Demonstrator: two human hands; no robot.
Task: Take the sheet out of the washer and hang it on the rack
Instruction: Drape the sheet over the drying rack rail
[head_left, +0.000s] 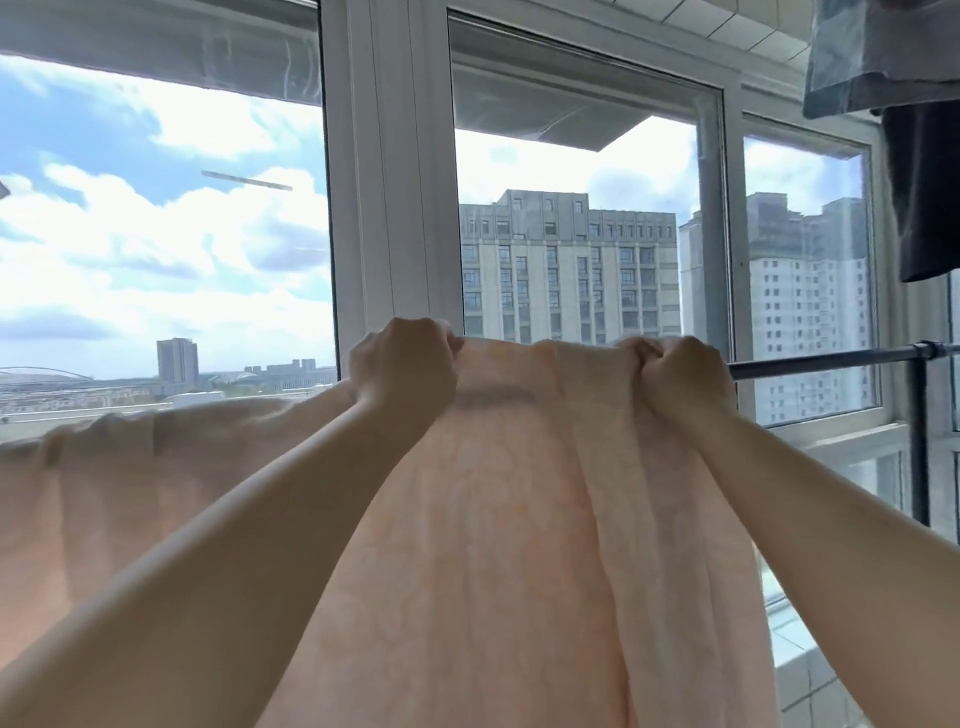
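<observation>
Both fists, the left hand (402, 364) and right hand (683, 376), squeeze the thin peach cloth sheet (498, 519) draped sideways along the dark metal rack bar (831, 359).

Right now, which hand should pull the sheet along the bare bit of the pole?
Probably the right hand. It grips the peach sheet right beside the bare pole. The left hand grips it farther away.

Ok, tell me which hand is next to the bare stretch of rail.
The right hand: the dark rail runs uncovered from it. The left hand has only peach sheet beside it.
</observation>
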